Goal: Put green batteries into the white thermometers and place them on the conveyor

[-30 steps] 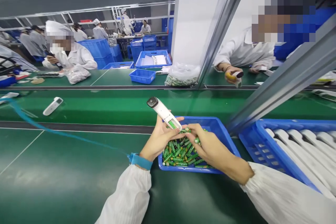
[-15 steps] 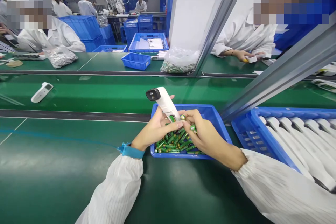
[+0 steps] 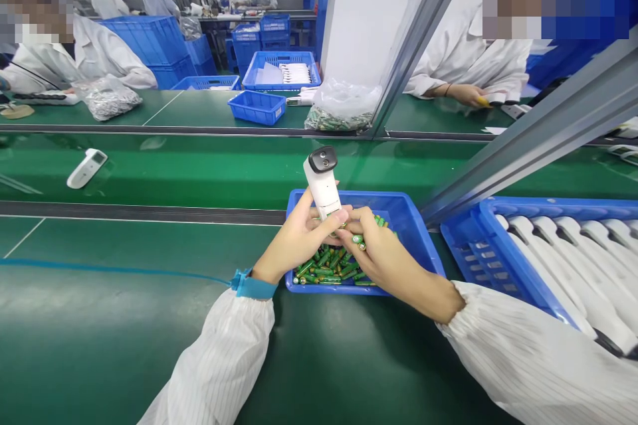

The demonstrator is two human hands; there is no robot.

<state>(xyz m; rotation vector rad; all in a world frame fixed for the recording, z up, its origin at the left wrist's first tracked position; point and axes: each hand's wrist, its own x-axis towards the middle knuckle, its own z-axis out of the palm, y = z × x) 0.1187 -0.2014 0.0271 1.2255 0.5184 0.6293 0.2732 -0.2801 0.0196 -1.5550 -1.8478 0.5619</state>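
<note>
A white infrared thermometer (image 3: 321,182) with a black sensor end stands tilted in my left hand (image 3: 294,239), which is closed around its handle. Green shows at an opening low on the handle, partly behind my left thumb. My right hand (image 3: 386,249) is closed on green batteries (image 3: 359,242), two of whose ends stick out between the fingers. Its fingertips meet the lower handle, and the exact contact is hidden. Below both hands sits a blue bin (image 3: 423,246) holding many loose green batteries (image 3: 329,269). A blue wrist strap (image 3: 254,285) circles my left wrist.
Right of the bin, a blue crate (image 3: 468,239) holds several white thermometers (image 3: 553,265). Another thermometer (image 3: 87,168) lies on the green belt ahead. A slanted metal post (image 3: 518,139) rises at the right. Across the belt are co-workers, a small blue bin (image 3: 256,108) and a bag of batteries (image 3: 343,106).
The thermometer has turned more upright, its sensor end swinging right and toward me. My right fingers have closed in on the handle's opening, where a battery end was visible before.
</note>
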